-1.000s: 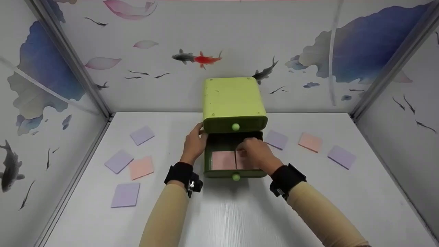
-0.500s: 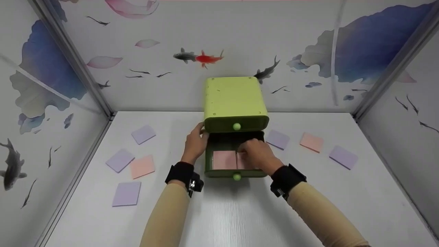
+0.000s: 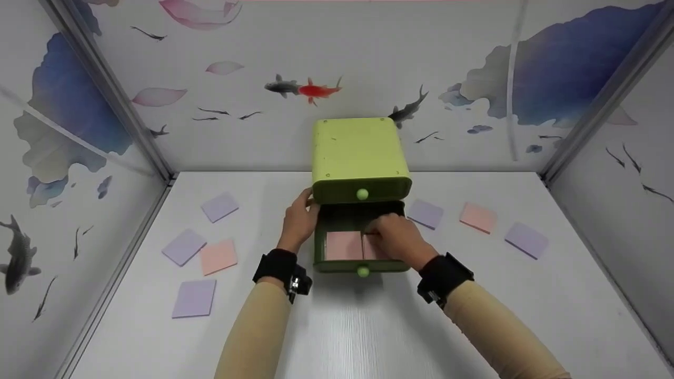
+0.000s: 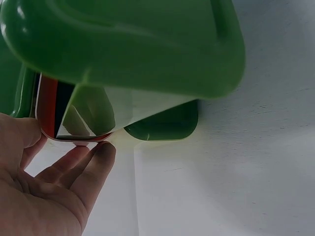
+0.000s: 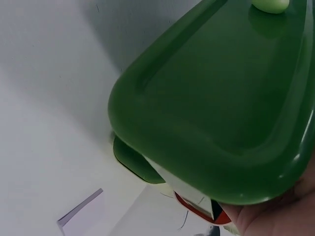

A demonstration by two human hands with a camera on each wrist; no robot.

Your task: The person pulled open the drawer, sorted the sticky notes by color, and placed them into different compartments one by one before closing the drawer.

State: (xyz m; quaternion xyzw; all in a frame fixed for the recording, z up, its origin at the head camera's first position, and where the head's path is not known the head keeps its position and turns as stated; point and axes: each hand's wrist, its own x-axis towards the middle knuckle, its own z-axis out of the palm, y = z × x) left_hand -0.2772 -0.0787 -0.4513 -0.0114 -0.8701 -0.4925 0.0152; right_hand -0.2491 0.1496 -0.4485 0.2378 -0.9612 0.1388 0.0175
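A lime-green two-drawer cabinet point(image 3: 360, 150) stands at the back of the table, its lower drawer point(image 3: 337, 267) pulled out. Inside lie two pink sticky note pads side by side, the left pad point(image 3: 344, 246) in plain view and the right pad point(image 3: 371, 247) partly covered. My right hand point(image 3: 395, 234) reaches down into the drawer with curled fingers, gripping the right pad near its far edge; its fingertips are mostly hidden. At the cabinet's left side my left hand point(image 3: 299, 223) rests its thumb and extended fingers point(image 4: 96, 169) against the cabinet edge, beside the drawer opening.
On the left of the table lie several purple sticky note pads point(image 3: 194, 298) and a pink pad point(image 3: 218, 257). To the right are another pink pad point(image 3: 477, 217) and two purple ones, one purple pad point(image 3: 425, 213) close beside the drawer. Patterned walls enclose the table's back and sides.
Both hands keep nearly the same places, and the pads and drawer stay put. Only the right wrist has shifted very slightly to the right.
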